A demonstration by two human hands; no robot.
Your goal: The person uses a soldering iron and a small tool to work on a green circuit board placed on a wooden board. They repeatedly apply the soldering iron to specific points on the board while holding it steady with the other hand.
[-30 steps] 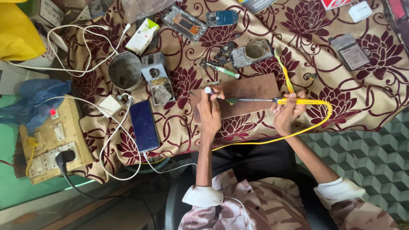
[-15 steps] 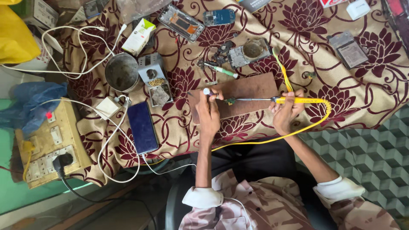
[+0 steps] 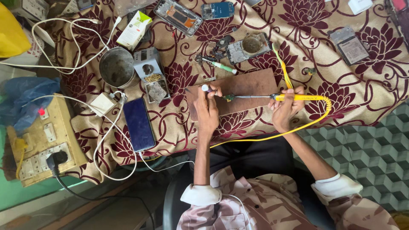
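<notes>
Yellow-handled soldering iron rests pinched in my right hand while my left hand pinches a small part, steadying it on the wooden board.

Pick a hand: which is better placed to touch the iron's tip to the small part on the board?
Right. The right hand grips the yellow soldering iron, its tip pointing at the small part on the brown board. The left hand is pinning that part down.

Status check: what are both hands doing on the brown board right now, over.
Right hand grips yellow soldering iron, tip at small part. Left hand pins part on brown board, pinching white-tipped tool. Yellow cord loops beside right hand.
</notes>
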